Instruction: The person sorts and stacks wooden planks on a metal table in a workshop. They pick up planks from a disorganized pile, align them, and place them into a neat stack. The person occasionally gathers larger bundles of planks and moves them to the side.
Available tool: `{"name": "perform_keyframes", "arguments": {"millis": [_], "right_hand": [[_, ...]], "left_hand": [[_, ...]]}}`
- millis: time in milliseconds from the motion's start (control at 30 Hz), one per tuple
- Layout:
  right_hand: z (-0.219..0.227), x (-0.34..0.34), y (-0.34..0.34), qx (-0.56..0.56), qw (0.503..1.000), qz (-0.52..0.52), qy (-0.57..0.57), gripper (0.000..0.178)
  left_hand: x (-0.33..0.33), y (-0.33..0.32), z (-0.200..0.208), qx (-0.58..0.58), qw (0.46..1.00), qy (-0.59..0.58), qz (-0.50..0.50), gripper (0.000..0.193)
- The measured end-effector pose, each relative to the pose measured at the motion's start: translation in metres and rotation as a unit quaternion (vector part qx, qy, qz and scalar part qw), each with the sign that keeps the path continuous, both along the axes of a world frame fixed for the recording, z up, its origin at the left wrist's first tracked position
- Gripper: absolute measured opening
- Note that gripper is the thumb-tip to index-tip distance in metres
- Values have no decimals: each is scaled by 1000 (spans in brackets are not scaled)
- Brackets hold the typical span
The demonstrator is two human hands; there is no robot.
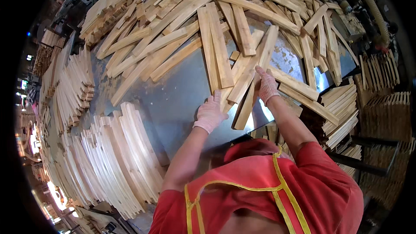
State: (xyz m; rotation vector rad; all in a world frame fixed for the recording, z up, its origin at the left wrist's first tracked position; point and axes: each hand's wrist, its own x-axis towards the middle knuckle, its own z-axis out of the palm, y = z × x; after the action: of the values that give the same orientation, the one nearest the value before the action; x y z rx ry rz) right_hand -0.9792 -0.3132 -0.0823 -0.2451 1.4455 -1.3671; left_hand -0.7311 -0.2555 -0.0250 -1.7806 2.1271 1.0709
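Note:
My left hand [209, 113], in a pale knitted glove, lies at the near ends of the wooden boards on the metal table. Its fingers are stretched out and touch the end of a board [220, 45]. My right hand [267, 86], gloved the same way, is closed at the right edge of a slanting board [255, 67]; its fingertips are partly hidden. Beneath this board other boards cross at different angles. A short board [246, 107] slants toward the table's near edge between my hands.
Loose boards [173, 39] lie heaped across the far side of the metal table [169, 104]. Stacked pale strips [115, 156] stand on the left. More board stacks [340, 108] and a black metal frame [359, 162] are at the right. A ribbed hose [372, 8] hangs at the far right.

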Motion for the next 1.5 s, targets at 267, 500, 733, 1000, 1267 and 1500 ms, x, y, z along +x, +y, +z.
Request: {"name": "perform_keyframes", "arguments": {"millis": [267,500,733,1000,1267,1500], "right_hand": [[3,30,15,-58,971,136,-186,42],[30,130,120,-68,941,282,-176,69],[-9,237,144,58,913,386,-116,51],[-11,260,139,133,945,297,-24,39],[-210,137,-44,-164,851,386,317,19],[49,297,116,34,819,510,259,33]], "left_hand": [[36,67,27,43,969,236,58,112],[123,204,8,34,926,281,249,103],[173,208,-11,28,831,391,394,108],[178,217,-19,-15,905,232,357,102],[184,254,-11,-17,891,245,381,84],[193,310,5,-66,878,72,468,78]]}}
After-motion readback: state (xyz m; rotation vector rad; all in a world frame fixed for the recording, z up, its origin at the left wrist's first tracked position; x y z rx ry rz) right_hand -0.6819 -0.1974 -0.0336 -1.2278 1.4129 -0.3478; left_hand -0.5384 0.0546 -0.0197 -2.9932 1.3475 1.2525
